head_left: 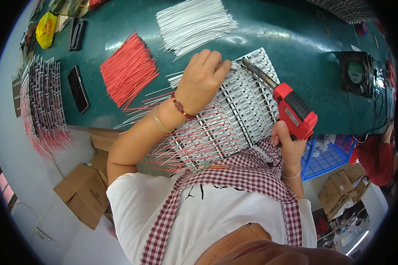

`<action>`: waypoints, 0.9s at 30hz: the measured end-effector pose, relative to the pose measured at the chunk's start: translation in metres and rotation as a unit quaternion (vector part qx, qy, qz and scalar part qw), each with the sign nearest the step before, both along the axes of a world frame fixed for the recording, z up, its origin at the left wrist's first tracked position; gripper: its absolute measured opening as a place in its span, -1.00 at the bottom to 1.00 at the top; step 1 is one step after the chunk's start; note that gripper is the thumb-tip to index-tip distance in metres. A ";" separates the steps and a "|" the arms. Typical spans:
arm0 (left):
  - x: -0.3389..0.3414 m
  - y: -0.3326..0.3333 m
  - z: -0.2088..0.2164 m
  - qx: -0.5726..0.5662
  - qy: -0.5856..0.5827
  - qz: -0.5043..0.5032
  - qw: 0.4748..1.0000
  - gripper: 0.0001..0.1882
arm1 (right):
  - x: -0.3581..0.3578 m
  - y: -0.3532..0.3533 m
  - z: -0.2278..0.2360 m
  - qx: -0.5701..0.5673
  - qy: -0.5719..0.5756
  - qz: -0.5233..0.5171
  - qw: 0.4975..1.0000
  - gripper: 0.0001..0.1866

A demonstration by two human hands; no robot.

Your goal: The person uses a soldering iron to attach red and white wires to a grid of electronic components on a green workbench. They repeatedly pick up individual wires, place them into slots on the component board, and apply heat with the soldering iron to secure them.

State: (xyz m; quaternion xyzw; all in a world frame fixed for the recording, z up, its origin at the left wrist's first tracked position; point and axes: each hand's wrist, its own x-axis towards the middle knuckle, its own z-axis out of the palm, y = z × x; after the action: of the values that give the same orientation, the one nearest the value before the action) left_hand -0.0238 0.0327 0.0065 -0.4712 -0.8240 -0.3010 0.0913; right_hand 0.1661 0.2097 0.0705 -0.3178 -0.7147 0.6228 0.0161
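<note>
My right hand [288,139] is closed round the handle of a red and black soldering gun [295,110]. Its dark tip reaches up and left to the far edge of a panel of circuit boards [241,106]. My left hand [203,77] is curled over the panel, thumb and forefinger pinched near the tip. White wires [175,81] stick out from under this hand; their other ends are hidden by the fingers. Red and white wires [203,134] trail from the near left rows of the panel, which leans over the table's front edge against my checked apron [247,165].
Piles of red wires [128,70] and white wires [194,24] lie beyond on the green table [287,39]. At left are a phone [78,89] and stacked wired panels [42,101]. A black fan-like device [357,73] stands right, a blue basket [325,159] below the edge.
</note>
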 end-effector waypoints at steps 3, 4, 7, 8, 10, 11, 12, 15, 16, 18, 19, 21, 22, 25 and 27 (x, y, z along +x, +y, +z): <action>0.000 -0.001 -0.002 0.003 -0.001 0.001 1.000 -0.69 | 0.000 -0.001 -0.001 0.004 -0.010 0.009 1.000 -0.78; -0.001 -0.001 -0.002 0.005 0.001 0.001 1.000 -0.69 | 0.000 0.000 -0.001 0.003 -0.011 0.011 1.000 -0.78; 0.000 0.001 -0.001 0.002 0.001 0.001 1.000 -0.70 | 0.002 -0.002 0.000 -0.011 0.043 -0.005 0.999 -0.76; 0.000 0.002 -0.001 0.002 0.004 0.002 1.000 -0.70 | 0.002 -0.002 0.000 -0.014 0.052 -0.011 0.998 -0.74; 0.000 0.002 -0.001 0.002 0.007 0.003 1.000 -0.71 | 0.002 -0.002 0.002 -0.021 0.068 -0.023 0.997 -0.70; 0.001 0.002 -0.001 0.001 0.006 0.005 1.000 -0.71 | 0.002 -0.001 0.003 -0.039 0.075 -0.024 0.996 -0.68; 0.002 0.001 -0.001 -0.001 0.005 0.006 1.000 -0.71 | 0.003 0.000 0.004 -0.056 0.080 -0.026 0.995 -0.65; 0.001 0.002 0.001 -0.009 0.010 0.007 1.000 -0.69 | 0.004 0.003 0.004 -0.103 0.115 -0.050 0.987 -0.58; 0.002 0.002 0.001 -0.013 0.014 0.007 1.000 -0.69 | 0.005 0.003 0.003 -0.118 0.130 -0.061 0.983 -0.56; 0.002 0.001 0.000 -0.017 0.019 0.006 1.000 -0.68 | 0.006 0.002 0.004 -0.158 0.141 -0.094 0.973 -0.62; 0.001 0.002 -0.002 -0.018 0.022 0.004 1.000 -0.67 | 0.007 0.002 0.005 -0.178 0.147 -0.112 0.967 -0.65; 0.002 0.001 -0.003 -0.021 0.025 0.006 0.999 -0.67 | 0.010 0.006 -0.003 -0.148 0.120 -0.065 0.980 -0.60; 0.002 0.001 -0.003 -0.020 0.027 0.007 0.999 -0.67 | 0.010 0.007 -0.005 -0.130 0.106 -0.040 0.985 -0.57; 0.001 0.001 -0.004 -0.022 0.030 0.009 0.999 -0.65 | 0.006 0.002 -0.009 -0.121 0.081 -0.029 0.989 -0.69; 0.002 0.002 -0.003 -0.030 0.037 0.015 0.999 -0.65 | 0.005 0.001 -0.009 -0.132 0.082 -0.029 0.987 -0.72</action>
State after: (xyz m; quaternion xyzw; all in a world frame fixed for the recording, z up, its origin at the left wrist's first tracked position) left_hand -0.0219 0.0342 0.0033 -0.4719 -0.8358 -0.2569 0.1125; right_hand 0.1712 0.2104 0.0620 -0.2861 -0.6129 0.7348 0.0508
